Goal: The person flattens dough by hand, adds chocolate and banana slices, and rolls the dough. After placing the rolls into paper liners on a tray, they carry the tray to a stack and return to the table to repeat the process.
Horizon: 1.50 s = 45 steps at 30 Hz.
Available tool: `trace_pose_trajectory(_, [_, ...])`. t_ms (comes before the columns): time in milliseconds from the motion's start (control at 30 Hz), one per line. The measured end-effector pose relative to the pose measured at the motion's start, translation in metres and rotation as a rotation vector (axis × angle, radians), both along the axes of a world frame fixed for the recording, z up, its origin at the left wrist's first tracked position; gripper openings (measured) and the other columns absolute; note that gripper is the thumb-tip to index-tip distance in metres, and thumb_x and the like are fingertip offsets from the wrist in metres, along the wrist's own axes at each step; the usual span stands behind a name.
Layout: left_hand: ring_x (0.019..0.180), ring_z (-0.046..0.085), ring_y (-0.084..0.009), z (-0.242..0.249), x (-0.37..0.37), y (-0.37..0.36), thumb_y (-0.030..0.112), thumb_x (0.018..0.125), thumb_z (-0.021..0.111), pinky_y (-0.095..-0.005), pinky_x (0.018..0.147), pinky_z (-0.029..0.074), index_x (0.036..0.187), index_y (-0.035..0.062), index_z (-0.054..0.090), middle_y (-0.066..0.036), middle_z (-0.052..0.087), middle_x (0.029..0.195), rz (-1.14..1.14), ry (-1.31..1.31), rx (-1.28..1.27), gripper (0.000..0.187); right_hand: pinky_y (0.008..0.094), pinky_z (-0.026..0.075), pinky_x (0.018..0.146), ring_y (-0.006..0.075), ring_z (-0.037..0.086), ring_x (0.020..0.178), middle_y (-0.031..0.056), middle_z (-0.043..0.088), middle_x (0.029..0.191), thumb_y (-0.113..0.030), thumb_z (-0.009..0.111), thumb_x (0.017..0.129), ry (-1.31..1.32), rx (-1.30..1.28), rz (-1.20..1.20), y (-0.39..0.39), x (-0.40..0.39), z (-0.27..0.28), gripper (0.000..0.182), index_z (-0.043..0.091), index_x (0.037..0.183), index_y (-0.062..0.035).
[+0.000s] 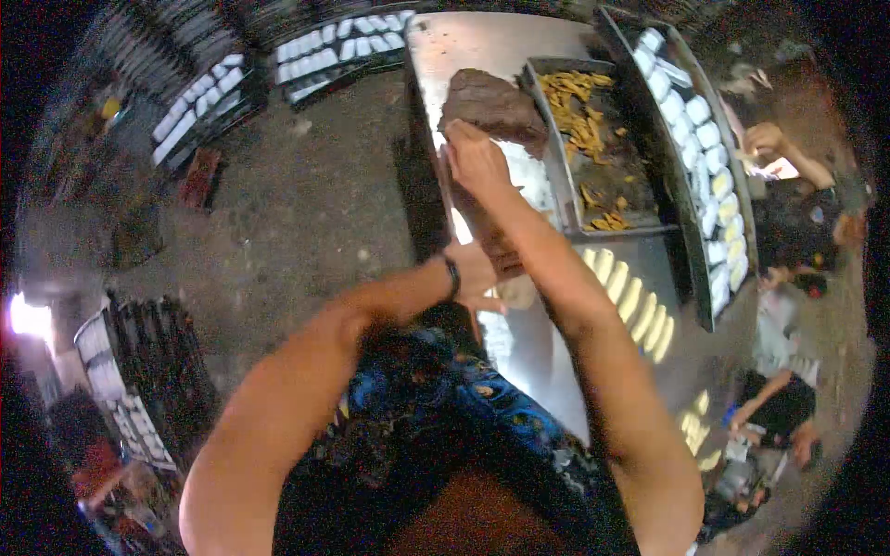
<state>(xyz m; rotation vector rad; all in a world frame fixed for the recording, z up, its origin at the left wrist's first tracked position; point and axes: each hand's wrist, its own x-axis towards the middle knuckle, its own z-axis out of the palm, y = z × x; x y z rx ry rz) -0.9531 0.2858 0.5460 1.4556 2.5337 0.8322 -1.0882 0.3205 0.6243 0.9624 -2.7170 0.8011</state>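
A long mass of dark brown dough-like paste (pixel 494 104) lies on the metal table along its left edge. My right hand (pixel 477 159) reaches far forward over it, fingers bent down and closed on its left edge. Nearer my body, my left hand (pixel 473 271), with a dark band at the wrist, rests by the near end of the brown paste. Its thumb is stretched out to the side; the other fingers are partly hard to make out. A pale round lump (pixel 519 295) sits just beside it.
Right of the paste stands a metal tray (pixel 567 176) with orange-yellow strips. Pale yellow rolls (pixel 630 296) lie in a row on the table (pixel 547 371). A long rack of white pieces (pixel 691 139) borders the right. Other people (pixel 788 213) work there. More trays (pixel 343 51) stand on the floor.
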Motion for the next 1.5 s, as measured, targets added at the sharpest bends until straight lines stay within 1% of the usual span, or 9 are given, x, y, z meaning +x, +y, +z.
trace_pose_trajectory(467, [0.135,0.029,-0.0294,-0.009,0.010,0.002,0.053,0.081,0.053,-0.0501,0.113,0.016,0.136,0.0108,0.041,-0.012,0.031,0.147,0.040,0.055,0.176,0.070,0.0391,0.054,0.075,0.0313,0.067,0.081,0.0158,0.068,0.085,-0.018,0.060,0.076,0.032,0.537,0.130,0.013,-0.022,0.001,0.017,0.071,0.077,-0.0057])
trace_pose_trajectory(533, [0.138,0.024,-0.0326,-0.008,0.019,-0.010,0.051,0.081,0.054,-0.0523,0.113,0.013,0.139,0.0067,0.035,-0.019,0.028,0.147,-0.186,0.031,0.059,0.075,0.0400,0.050,0.082,0.0317,0.064,0.087,0.0147,0.068,0.087,-0.025,0.063,0.074,-0.224,0.016,-0.094,0.052,0.017,0.028,0.023,0.072,0.086,-0.0080])
trace_pose_trajectory(767, [0.139,0.019,-0.0389,0.005,0.065,-0.038,0.053,0.077,0.057,-0.0580,0.111,0.015,0.135,0.0084,0.044,-0.021,0.029,0.145,-0.282,-0.138,0.174,0.074,0.0399,0.050,0.084,0.0340,0.062,0.095,0.0187,0.064,0.104,-0.014,0.064,0.077,-0.106,-0.103,-0.534,0.115,0.181,-0.019,0.032,0.063,0.107,-0.0020])
trace_pose_trajectory(967, [0.124,0.043,-0.0365,0.016,0.057,-0.053,0.035,0.076,0.062,-0.0519,0.100,0.038,0.104,0.0038,0.063,-0.016,0.058,0.117,-0.388,-0.140,0.366,0.042,0.0450,0.052,0.072,0.0374,0.065,0.076,0.0199,0.064,0.099,-0.013,0.058,0.074,-0.684,0.525,-0.343,0.117,0.111,0.050,0.030,0.063,0.103,-0.0049])
trace_pose_trajectory(1033, [0.108,0.052,-0.0341,0.024,0.040,-0.063,0.029,0.078,0.061,-0.0502,0.092,0.042,0.099,0.0042,0.064,-0.013,0.062,0.105,-0.133,-0.253,0.388,0.033,0.0429,0.051,0.077,0.0354,0.064,0.085,0.0204,0.064,0.102,-0.016,0.056,0.078,-0.289,0.638,-0.467,0.092,0.086,0.082,0.031,0.061,0.106,-0.0059])
trace_pose_trajectory(1133, [0.096,0.057,-0.0299,-0.003,0.011,-0.053,0.018,0.079,0.057,-0.0448,0.085,0.043,0.089,0.0066,0.065,-0.010,0.063,0.095,0.338,-0.279,0.787,0.017,0.0445,0.042,0.093,0.0370,0.055,0.107,0.0187,0.061,0.108,-0.021,0.057,0.082,0.284,-0.271,-0.585,0.054,0.083,0.069,0.036,0.061,0.114,-0.0054])
trace_pose_trajectory(1267, [0.095,0.055,-0.0287,0.017,-0.049,-0.051,0.015,0.081,0.056,-0.0426,0.084,0.042,0.090,0.0102,0.063,-0.008,0.061,0.095,0.616,0.091,0.375,0.013,0.0490,0.018,0.110,0.0391,0.024,0.133,0.0213,0.032,0.142,-0.033,0.053,0.087,0.059,0.251,-0.573,0.081,0.089,-0.053,0.062,0.035,0.139,-0.0047])
trace_pose_trajectory(1400, [0.093,0.054,-0.0285,0.018,-0.068,-0.023,0.010,0.077,0.056,-0.0422,0.081,0.043,0.096,0.0143,0.061,-0.006,0.059,0.097,0.731,0.136,0.246,0.020,0.0408,0.045,0.092,0.0354,0.055,0.107,0.0197,0.057,0.117,-0.019,0.060,0.081,-0.170,-0.322,-0.406,0.123,0.062,0.012,0.043,0.055,0.122,-0.0056])
trace_pose_trajectory(1500, [0.088,0.053,-0.0292,0.016,-0.069,-0.005,0.003,0.070,0.056,-0.0428,0.076,0.044,0.091,0.0139,0.060,-0.005,0.059,0.096,0.822,0.134,0.138,0.024,0.0377,0.051,0.079,0.0316,0.065,0.088,0.0184,0.067,0.096,-0.020,0.055,0.087,-0.054,-0.237,-0.479,0.182,0.006,0.034,0.024,0.068,0.099,-0.0043])
